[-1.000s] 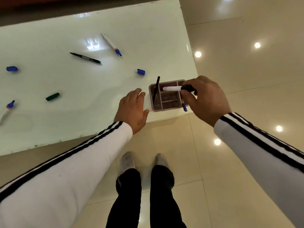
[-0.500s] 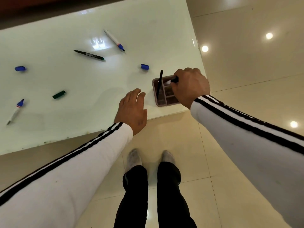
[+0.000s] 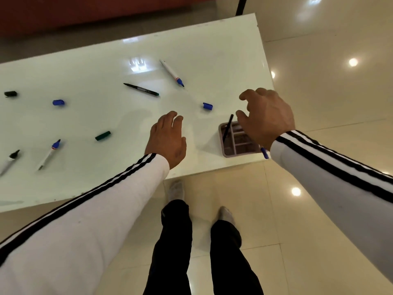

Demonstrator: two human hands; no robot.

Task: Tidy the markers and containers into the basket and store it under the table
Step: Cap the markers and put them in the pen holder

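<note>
**Both hands empty above the bench**

By the left edge of the glossy white bench (image 3: pixel 212 50), a black cap (image 3: pixel 10 94), a blue cap (image 3: pixel 58 102), a black-tipped white marker (image 3: pixel 9 161) and a blue-tipped white marker (image 3: pixel 49 154) are lying apart. Further right, a green cap (image 3: pixel 103 135), a slim black pen (image 3: pixel 141 89) and a white marker with a blue end (image 3: pixel 171 73) are resting. The left hand (image 3: pixel 168 139) is hovering near the front edge, fingers relaxed, holding nothing. At the front right corner, the pink compartmented basket (image 3: pixel 236 154) is holding a leaning black pen (image 3: pixel 228 128); the right hand (image 3: pixel 265 116) is hanging over it, fingers loosely spread, empty.
</note>
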